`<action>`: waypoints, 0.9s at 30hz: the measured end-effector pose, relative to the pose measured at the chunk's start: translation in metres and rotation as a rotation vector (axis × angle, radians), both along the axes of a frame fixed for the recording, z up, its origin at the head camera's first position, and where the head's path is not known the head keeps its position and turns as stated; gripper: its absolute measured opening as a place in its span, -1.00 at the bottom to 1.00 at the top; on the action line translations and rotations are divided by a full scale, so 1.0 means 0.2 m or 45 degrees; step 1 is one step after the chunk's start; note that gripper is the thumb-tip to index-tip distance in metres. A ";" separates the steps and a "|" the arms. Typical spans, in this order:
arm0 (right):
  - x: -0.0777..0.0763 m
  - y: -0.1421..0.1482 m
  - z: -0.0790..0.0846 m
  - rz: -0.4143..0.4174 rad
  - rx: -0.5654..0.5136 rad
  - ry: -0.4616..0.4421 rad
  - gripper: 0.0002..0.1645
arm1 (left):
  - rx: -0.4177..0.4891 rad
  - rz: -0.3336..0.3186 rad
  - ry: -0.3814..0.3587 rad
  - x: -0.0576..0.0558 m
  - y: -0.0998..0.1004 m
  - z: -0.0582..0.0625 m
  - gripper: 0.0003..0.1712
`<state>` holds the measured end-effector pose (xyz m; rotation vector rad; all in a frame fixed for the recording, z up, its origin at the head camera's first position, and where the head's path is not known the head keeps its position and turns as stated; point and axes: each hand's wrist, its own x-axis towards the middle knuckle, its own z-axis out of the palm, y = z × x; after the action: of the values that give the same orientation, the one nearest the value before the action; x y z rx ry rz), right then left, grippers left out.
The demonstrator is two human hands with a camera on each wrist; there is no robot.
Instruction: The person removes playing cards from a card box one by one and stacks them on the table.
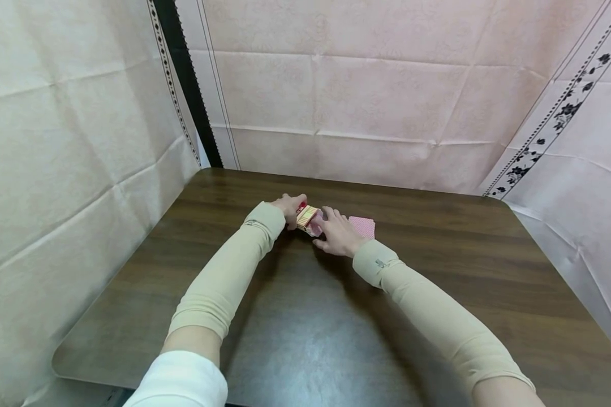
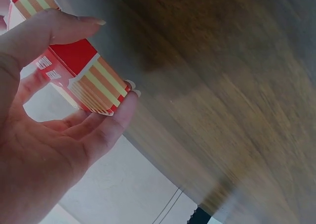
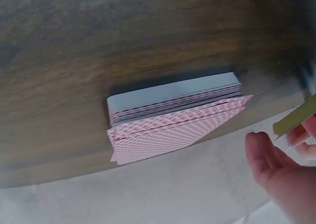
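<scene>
My left hand (image 1: 288,209) grips a playing card box (image 2: 101,85), red with cream and orange stripes and white characters. In the left wrist view its thumb lies across the box and the fingers bend under the lower end. My right hand (image 1: 338,234) is at the box's other end in the head view, fingers spread and close against it. The right wrist view catches only part of that hand at the right edge, beside a gold-coloured strip (image 3: 296,116). A stack of playing cards (image 3: 173,122) with red-and-white patterned backs lies on the table just right of the right hand, its upper cards slightly askew.
Brown wood-grain table (image 1: 305,316) with rounded corners lies under both arms. Pale cloth (image 1: 377,107) hangs behind and at both sides, with a dark strip (image 1: 190,85) at the back left. Light sleeves cover both forearms.
</scene>
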<state>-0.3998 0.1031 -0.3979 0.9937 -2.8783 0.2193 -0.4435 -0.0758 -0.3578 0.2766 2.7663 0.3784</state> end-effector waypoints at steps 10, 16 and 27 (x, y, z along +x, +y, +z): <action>0.01 0.00 0.02 -0.026 -0.038 0.081 -0.52 | -0.009 0.005 -0.004 0.00 0.01 -0.01 -0.12; 0.03 0.04 0.03 -0.063 0.050 0.018 -0.32 | 0.001 0.058 -0.002 0.01 -0.03 -0.01 -0.11; 0.05 0.14 0.03 -0.104 0.034 0.017 -0.26 | -0.010 0.118 -0.004 0.00 -0.09 -0.03 -0.10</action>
<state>-0.3901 0.1318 -0.3910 0.8757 -2.9093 0.1683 -0.4441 -0.0932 -0.3645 0.1458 2.7836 0.3905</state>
